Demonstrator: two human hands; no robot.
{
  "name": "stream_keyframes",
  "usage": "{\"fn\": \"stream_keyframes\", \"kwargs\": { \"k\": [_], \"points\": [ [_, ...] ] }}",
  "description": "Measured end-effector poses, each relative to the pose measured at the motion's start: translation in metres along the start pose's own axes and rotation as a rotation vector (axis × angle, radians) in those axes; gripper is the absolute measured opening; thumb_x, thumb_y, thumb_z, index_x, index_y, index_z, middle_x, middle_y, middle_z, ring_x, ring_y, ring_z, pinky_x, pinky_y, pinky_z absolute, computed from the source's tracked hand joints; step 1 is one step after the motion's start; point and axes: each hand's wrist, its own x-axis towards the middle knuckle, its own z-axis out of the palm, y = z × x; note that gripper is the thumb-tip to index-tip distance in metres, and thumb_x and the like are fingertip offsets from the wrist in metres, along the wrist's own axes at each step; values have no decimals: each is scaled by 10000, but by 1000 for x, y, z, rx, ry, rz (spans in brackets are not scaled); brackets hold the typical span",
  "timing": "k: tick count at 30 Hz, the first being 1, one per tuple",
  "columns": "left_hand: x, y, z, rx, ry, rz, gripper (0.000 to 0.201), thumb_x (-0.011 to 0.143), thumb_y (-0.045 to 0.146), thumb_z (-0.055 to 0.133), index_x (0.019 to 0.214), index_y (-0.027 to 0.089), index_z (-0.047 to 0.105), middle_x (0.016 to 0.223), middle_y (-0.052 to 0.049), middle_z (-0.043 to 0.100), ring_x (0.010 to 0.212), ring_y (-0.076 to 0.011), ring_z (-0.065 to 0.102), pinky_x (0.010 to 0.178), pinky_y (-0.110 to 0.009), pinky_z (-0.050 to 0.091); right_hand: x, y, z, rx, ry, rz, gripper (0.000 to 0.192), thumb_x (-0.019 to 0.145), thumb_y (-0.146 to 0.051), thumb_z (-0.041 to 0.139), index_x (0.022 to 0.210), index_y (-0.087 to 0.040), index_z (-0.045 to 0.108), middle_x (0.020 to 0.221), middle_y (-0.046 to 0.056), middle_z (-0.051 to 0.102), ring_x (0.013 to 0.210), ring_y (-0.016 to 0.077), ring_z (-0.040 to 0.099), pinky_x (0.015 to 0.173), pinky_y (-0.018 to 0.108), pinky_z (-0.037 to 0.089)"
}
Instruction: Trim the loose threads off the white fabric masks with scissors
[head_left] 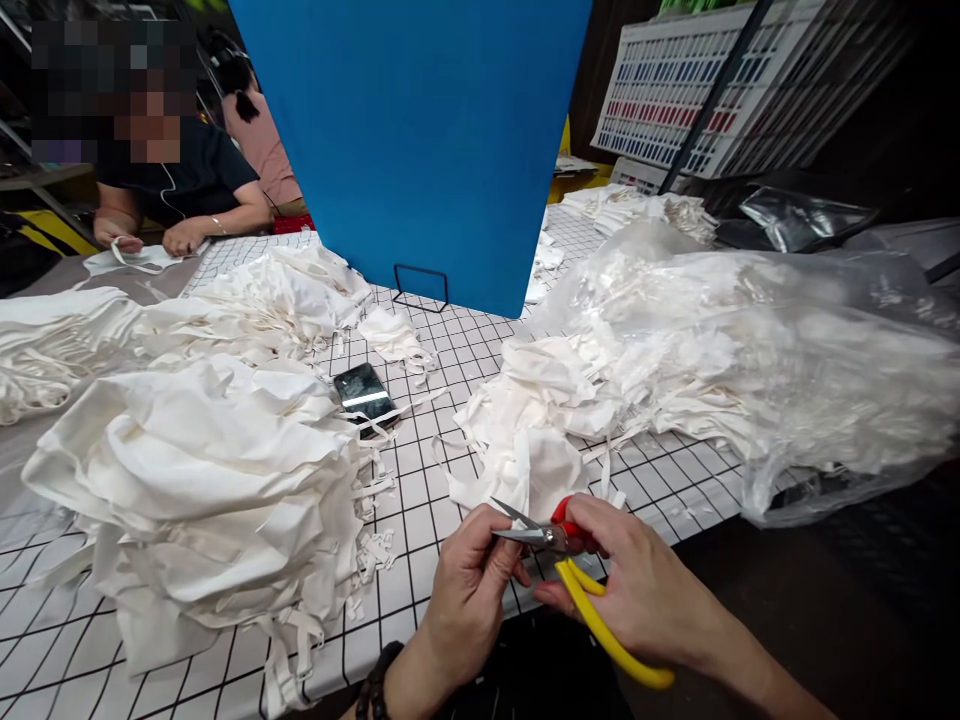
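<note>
Yellow-handled snips (570, 560) gripped in my R hand (645, 590) at table's near edge, blades pointing left toward L fingers (499, 555), pinched at tip.

phone (364, 394), blue board (420, 130), perhaps bagged cloth (750, 350)

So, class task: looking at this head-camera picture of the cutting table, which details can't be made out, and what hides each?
- Snips: what the blades cut, if anything, is hidden by the left hand and right hand.
- Cloth in the plastic bag: blurred by the film.
- Table behind the blue board: blocked.
- Colour chart: swatches too small.
- Phone: screen only glare.
</note>
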Motion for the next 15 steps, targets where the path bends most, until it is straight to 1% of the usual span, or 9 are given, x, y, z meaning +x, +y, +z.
{"fn": "stream_keyframes", "kwargs": {
  "k": [4,8,11,15],
  "points": [
    [-1,0,-1,-11,-5,-5,179,961,270,504,863,177,620,811,-11,522,679,-128,597,673,-265,462,-2,0,0,-61,21,0,374,708,-513,735,791,-236,499,797,-3,589,691,172,549,605,284,406],
    [-1,1,-2,-32,-18,-24,178,961,273,508,858,176,616,815,-8,518,675,-121,593,674,-261,461,-3,-2,-1,-59,5,-6,360,710,-509,732,792,-238,510,792,-3,592,689,174,546,608,281,404],
    [-1,2,-2,-51,-25,-27,182,964,275,504,859,175,614,814,-7,516,679,-119,586,675,-259,464,-2,-1,1,-64,1,-3,356,720,-505,727,761,-235,497,754,-11,589,651,161,528,579,270,381],
    [-2,2,-2,-49,-26,-40,205,974,277,484,859,169,616,801,-11,532,684,-118,571,684,-258,466,-2,2,3,-108,7,5,360,736,-488,709,690,-226,466,657,-25,563,570,139,472,523,261,322]
  ]
}}
